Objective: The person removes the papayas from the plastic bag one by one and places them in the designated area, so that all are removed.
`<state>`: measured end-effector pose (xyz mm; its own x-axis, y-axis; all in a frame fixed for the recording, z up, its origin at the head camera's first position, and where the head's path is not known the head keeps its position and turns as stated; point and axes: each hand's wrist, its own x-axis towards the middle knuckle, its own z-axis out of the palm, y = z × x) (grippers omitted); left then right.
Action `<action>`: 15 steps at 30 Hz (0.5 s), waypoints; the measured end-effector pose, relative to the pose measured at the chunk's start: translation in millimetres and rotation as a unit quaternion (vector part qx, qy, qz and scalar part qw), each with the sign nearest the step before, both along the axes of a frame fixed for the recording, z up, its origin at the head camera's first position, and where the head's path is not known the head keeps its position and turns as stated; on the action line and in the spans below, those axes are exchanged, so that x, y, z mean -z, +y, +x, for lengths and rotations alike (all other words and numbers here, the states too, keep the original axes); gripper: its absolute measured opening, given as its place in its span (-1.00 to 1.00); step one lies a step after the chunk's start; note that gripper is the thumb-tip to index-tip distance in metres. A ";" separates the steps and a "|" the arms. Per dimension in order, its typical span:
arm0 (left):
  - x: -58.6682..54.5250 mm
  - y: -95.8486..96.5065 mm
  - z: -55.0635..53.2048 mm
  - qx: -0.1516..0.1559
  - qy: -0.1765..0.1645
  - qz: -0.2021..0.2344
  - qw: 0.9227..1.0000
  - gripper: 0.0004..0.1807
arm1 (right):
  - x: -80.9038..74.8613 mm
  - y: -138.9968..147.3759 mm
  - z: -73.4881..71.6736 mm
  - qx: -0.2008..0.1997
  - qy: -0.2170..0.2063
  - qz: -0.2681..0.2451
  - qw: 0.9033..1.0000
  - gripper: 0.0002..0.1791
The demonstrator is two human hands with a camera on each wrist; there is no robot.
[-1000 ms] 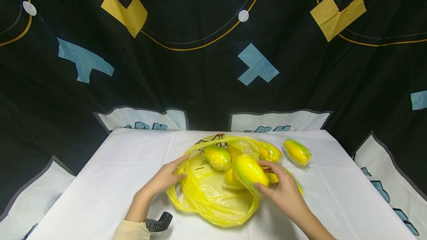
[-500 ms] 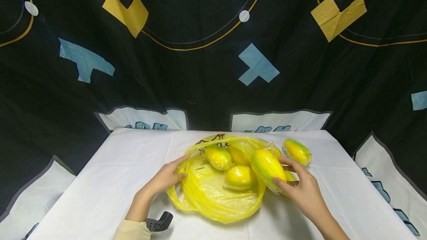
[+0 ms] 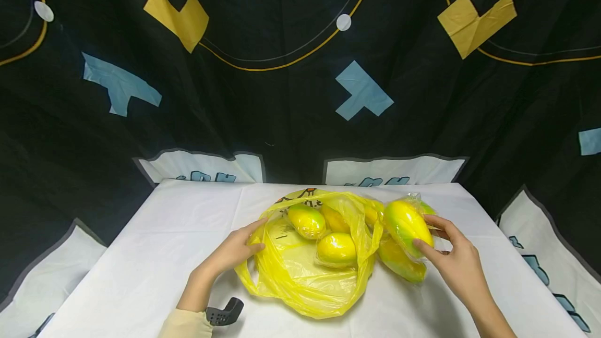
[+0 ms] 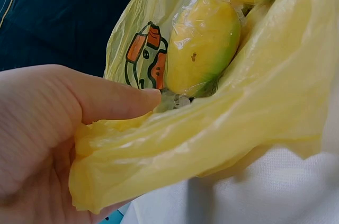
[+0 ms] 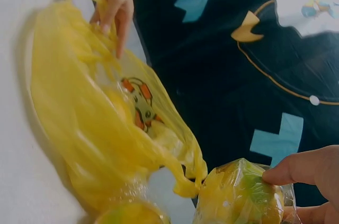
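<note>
A yellow plastic bag [image 3: 300,291] lies on its side with its mouth toward me. My left hand [image 3: 233,250] pinches its left rim, the thumb [image 4: 124,99] inside and the fingers beneath the film. Several mangoes in clear wrap, including one mango [image 3: 337,249] near the mouth, sit in the bag. To the right of the bag, my right hand [image 3: 457,260] holds a wrapped yellow-green mango [image 3: 407,226] between thumb and fingers. Below this held mango, another mango [image 3: 401,262] rests on the table against the bag's right side.
A further mango [image 3: 427,208] lies at the back right, mostly hidden behind the held one. White cloth covers the table [image 3: 188,213]. A black curtain [image 3: 281,119] with taped shapes hangs close behind the table's far edge.
My right hand has carried the mango from over the bag's mouth to the right, past its rim. The mango beside the bag now shows more. My left hand has stayed at the rim.
</note>
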<state>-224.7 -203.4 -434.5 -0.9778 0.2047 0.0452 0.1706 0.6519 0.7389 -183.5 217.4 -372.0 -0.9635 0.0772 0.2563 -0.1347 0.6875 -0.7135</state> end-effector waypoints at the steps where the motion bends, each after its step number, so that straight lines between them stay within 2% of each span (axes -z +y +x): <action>1: 0.1 0.1 -0.3 0.001 0.001 0.000 1.000 -0.35 | 0.1 1.9 -0.2 0.006 -0.001 0.000 1.000 -0.32; 15: 1.1 1.2 -0.3 0.005 0.003 0.004 1.000 -0.36 | 10.2 27.6 -10.3 0.030 -0.012 0.020 0.999 -0.35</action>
